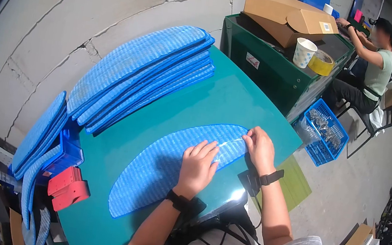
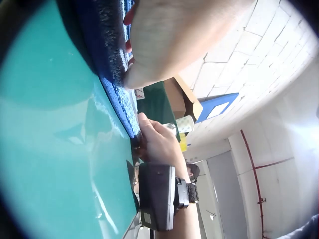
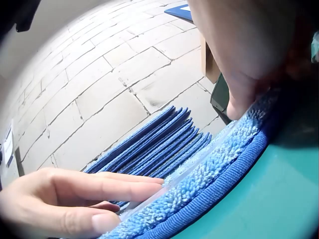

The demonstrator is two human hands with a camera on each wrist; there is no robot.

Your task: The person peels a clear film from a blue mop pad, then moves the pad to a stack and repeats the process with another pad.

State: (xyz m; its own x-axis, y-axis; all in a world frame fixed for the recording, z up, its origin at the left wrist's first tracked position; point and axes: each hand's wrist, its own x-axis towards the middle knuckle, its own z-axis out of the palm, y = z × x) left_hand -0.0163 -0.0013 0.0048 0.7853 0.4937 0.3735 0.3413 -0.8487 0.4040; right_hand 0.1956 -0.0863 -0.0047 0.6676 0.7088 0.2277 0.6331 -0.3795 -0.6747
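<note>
A half-moon blue textile pad with a ribbed, fuzzy face [image 1: 148, 176] and darker blue edging lies on the green table [image 1: 91, 228]. Across its right part runs a narrow clear plastic strip [image 1: 229, 143], also seen along the pile in the right wrist view. My left hand [image 1: 198, 168] rests on the pad with its fingers fairly straight, fingertips at the strip [image 3: 202, 158]. At the pad's right tip, my right hand [image 1: 261, 149] pinches the strip's end between thumb and curled fingers; its grip is partly hidden in the right wrist view.
A tall stack of similar blue pads [image 1: 139, 64] stands behind, with more pads [image 1: 41, 136] at left. Near them are a blue bin [image 1: 66, 154] and a red holder [image 1: 68, 188]. A green cabinet [image 1: 263, 72] carries a box, cup and tape. A person [image 1: 376, 72] sits beyond.
</note>
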